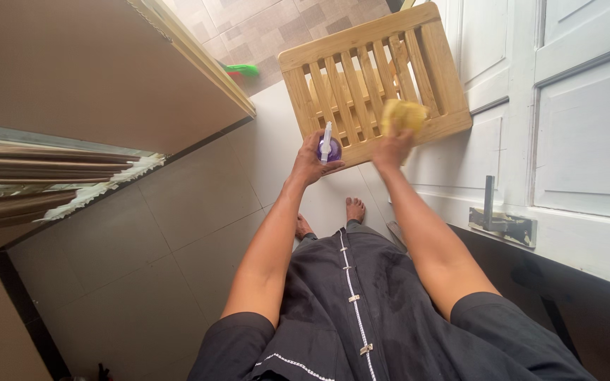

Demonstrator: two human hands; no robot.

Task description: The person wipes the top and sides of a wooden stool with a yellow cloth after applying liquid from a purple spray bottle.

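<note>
Wooden slatted rack (pixel 375 77) is mid-wipe: right hand (pixel 392 149) presses a clenched yellow cloth (pixel 404 115) on it; beside, left hand (pixel 313 161) grips a purple spray bottle (pixel 328 147). Next probably calls for steady strokes.

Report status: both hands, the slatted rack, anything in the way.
Left hand shut on purple spray bottle. Right hand presses yellow cloth to wooden slatted rack. Nothing between hands and rack.

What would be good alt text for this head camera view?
Seen from above, a person's right hand presses a yellow cloth onto a slatted wooden rack, while the left hand holds a purple spray bottle. Bare feet stand on pale floor tiles beside a white door.
</note>
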